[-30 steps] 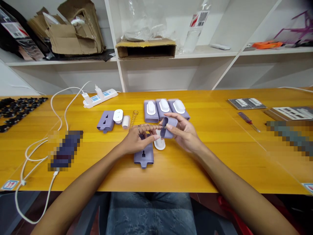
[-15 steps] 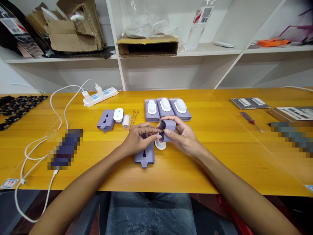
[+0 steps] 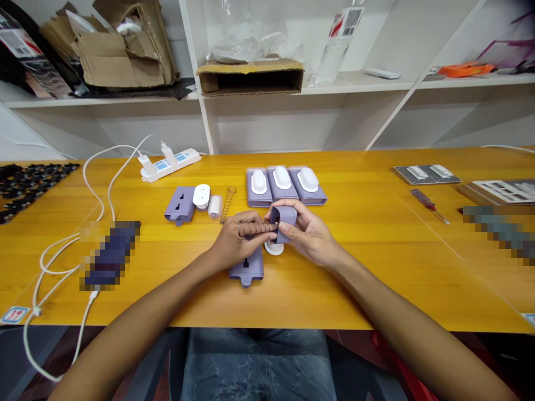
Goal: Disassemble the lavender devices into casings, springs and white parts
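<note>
My left hand (image 3: 230, 244) pinches a coppery coil spring (image 3: 253, 228), whose far end is at the open end of a hollow purple casing (image 3: 287, 215). My right hand (image 3: 313, 238) grips that casing, thumb near the opening. How far the spring reaches inside is hidden. Under my hands, a flat purple cover (image 3: 246, 273) with a dark slot and a white oval part (image 3: 274, 248) lie on the table, both partly covered. Another coil spring (image 3: 228, 205) lies just beyond my left hand, beside a small clear-capped cylinder (image 3: 215, 207).
Three purple units with white tops (image 3: 282, 178) stand behind my hands. Left of them are another purple casing (image 3: 179, 205), a white plug piece (image 3: 202, 196), a power strip (image 3: 175, 164) with white cables, and a pixelated phone-like object (image 3: 112, 255). A screwdriver (image 3: 428, 205) lies to the right.
The casing in my right hand has shifted slightly left, turning a little. The spring in my left hand now looks straighter, its coils closer together.
</note>
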Demonstrator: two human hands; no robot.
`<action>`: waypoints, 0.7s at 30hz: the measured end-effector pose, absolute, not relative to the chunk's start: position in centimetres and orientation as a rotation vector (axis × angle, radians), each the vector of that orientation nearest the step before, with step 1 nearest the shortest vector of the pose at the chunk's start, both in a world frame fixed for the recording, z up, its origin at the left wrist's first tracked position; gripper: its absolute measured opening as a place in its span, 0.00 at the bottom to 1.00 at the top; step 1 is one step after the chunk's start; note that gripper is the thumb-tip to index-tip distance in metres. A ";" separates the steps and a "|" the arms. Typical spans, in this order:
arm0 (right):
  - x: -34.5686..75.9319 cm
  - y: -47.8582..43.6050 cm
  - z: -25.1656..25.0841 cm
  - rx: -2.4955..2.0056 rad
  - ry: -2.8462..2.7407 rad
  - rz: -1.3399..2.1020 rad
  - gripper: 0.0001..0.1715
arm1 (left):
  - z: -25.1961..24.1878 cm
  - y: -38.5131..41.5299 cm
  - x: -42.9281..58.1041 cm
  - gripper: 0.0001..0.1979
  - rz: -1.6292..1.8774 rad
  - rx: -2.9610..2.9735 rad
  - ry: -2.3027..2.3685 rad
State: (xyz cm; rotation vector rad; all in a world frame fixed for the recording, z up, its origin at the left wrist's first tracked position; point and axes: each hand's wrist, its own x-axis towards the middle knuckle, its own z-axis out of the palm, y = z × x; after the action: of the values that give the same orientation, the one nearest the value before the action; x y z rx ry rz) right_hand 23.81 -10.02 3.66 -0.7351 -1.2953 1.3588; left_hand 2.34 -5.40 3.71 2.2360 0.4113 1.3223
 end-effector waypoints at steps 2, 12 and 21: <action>23.7 -10.1 3.7 -0.741 -1.297 1.367 0.26 | 3.7 -5.5 2.4 0.06 1.330 2.248 0.439; 23.4 -10.5 4.3 -0.728 -1.249 1.435 0.25 | 4.0 -5.7 2.2 0.07 1.320 2.242 0.504; 23.2 -10.4 5.0 -0.714 -1.092 1.562 0.23 | 5.0 -6.5 2.5 0.05 1.372 2.263 0.509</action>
State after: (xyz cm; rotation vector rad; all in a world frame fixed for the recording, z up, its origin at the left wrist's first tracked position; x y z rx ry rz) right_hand 23.23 -10.39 5.01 -0.7143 -1.0925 1.5622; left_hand 2.51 -6.51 5.01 2.2626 0.5095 1.3716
